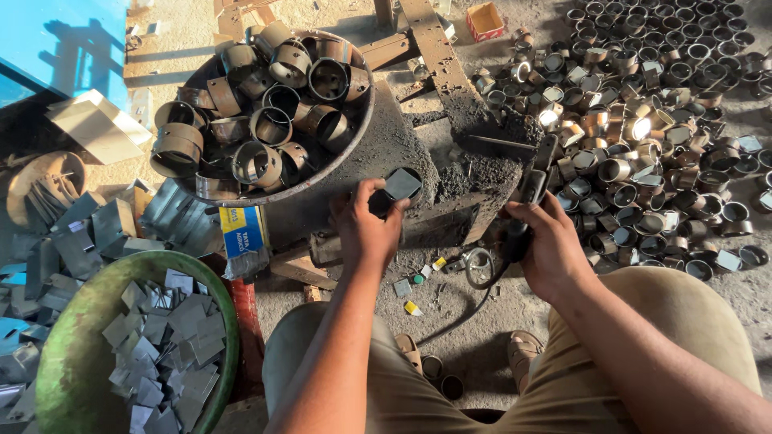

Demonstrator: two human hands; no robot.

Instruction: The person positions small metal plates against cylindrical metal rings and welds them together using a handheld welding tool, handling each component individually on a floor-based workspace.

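A floor [482,337] strewn with metal rings [643,120]. A pan [354,157] holds more rings. Left hand [366,229], fingers closed on a square plate [400,185] over a gritty block [450,189]. Right hand [551,245], fingers wrapped around a dark tool [531,189] just beside it.

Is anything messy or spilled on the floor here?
Yes. Metal rings lie scattered in a loose heap on the ground beside the right hand, not in the pan. Grey metal squares also spill around the green bowl.
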